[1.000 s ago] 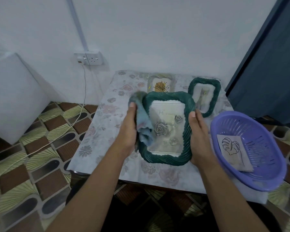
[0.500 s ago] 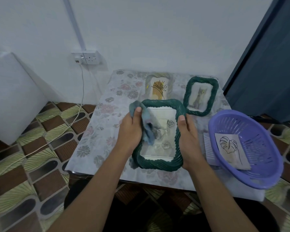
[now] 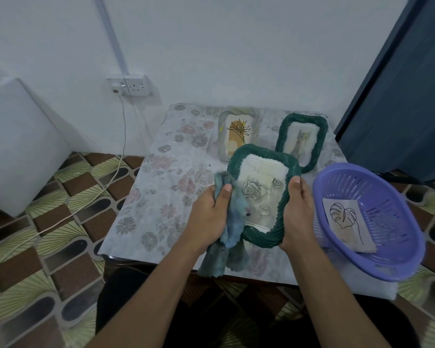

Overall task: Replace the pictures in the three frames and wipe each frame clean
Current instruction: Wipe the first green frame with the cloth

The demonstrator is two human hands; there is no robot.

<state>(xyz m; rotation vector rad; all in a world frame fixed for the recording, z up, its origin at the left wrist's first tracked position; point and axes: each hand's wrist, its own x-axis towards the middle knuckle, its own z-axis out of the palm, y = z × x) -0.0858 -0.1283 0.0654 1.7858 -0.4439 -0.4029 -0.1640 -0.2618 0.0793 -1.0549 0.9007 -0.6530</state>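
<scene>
Wall [image 3: 236, 46]: plain white, filling the top of my view.
Conduit [image 3: 109, 33]: pale strip running down the wall at upper left to the socket.
Double socket [image 3: 133, 85]: white, left of centre, one plug in.
Cable [image 3: 124, 131]: white, dropping from the socket and trailing across the floor to the left edge.
Floor [image 3: 60, 222]: tiles patterned brown, green and grey.
Table [image 3: 161, 197]: centre, right before me, covered in pale floral print.
White block [image 3: 18, 146]: large, at the left edge.
Dark blue panel [image 3: 399, 96]: upper right; door or curtain, I cannot tell.

left hand [image 3: 209, 217] gripping cloth [image 3: 232, 222], frame [image 3: 259, 152], right hand [image 3: 298, 212]
</scene>
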